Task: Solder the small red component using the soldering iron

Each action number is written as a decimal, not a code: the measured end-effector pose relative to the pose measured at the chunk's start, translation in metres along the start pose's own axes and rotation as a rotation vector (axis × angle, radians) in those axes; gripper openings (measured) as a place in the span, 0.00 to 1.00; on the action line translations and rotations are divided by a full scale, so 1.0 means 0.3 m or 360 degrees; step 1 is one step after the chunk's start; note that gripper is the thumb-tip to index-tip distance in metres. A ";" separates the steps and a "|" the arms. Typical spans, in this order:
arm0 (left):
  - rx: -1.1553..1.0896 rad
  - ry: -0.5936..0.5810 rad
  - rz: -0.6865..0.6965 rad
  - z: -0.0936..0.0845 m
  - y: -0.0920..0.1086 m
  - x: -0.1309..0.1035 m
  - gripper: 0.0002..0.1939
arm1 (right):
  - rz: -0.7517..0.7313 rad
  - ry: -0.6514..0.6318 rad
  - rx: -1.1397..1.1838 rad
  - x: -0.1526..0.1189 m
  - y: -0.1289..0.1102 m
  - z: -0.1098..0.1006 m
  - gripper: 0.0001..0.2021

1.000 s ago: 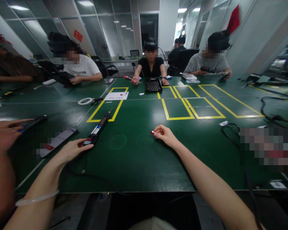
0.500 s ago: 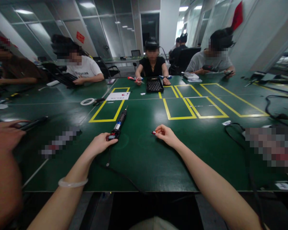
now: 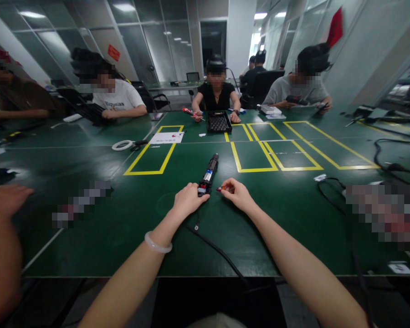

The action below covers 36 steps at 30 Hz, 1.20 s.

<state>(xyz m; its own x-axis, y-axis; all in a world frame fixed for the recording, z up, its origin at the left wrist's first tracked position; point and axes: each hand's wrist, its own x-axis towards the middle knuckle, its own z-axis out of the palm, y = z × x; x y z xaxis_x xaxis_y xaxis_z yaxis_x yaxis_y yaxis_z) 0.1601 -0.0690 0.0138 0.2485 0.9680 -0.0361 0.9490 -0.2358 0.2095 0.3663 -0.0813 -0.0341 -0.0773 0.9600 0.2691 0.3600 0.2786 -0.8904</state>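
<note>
Head view: your left hand (image 3: 187,199) is curled around the near end of a black corded electric screwdriver with a blue band (image 3: 208,175), which lies flat on the dark green table (image 3: 177,237), its tip pointing away from you. Its black cable (image 3: 218,250) trails back toward the table's near edge. Your right hand (image 3: 237,193) rests just beside it, thumb and forefinger pinched on a small red-tipped bit (image 3: 220,188), close to the screwdriver's near end. Farther off lie yellow tape rectangles (image 3: 256,155) and a black compartment tray (image 3: 218,122) in front of a person seated opposite.
</note>
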 end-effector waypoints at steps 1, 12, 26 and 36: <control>0.0022 0.0010 0.0013 0.005 0.015 -0.003 0.27 | -0.0004 0.0005 -0.0002 0.001 0.002 0.001 0.07; 0.0077 0.0087 0.0040 0.033 0.057 -0.022 0.27 | -0.0148 0.0020 -0.0190 0.007 0.021 0.032 0.05; 0.0053 0.0021 0.0027 0.048 0.067 0.000 0.38 | -0.0293 -0.0018 -0.0531 0.007 0.005 0.054 0.05; 0.0181 0.0128 0.0026 0.070 0.107 0.016 0.38 | -0.0360 0.0025 -0.0844 -0.028 -0.045 0.057 0.09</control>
<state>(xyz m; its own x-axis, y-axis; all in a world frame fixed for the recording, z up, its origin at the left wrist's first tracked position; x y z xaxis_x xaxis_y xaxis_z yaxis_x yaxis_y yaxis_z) 0.1958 -0.0737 -0.0003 0.2523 0.9666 0.0458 0.9619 -0.2556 0.0970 0.3462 -0.0926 -0.0305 -0.1940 0.8765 0.4406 0.7535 0.4207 -0.5052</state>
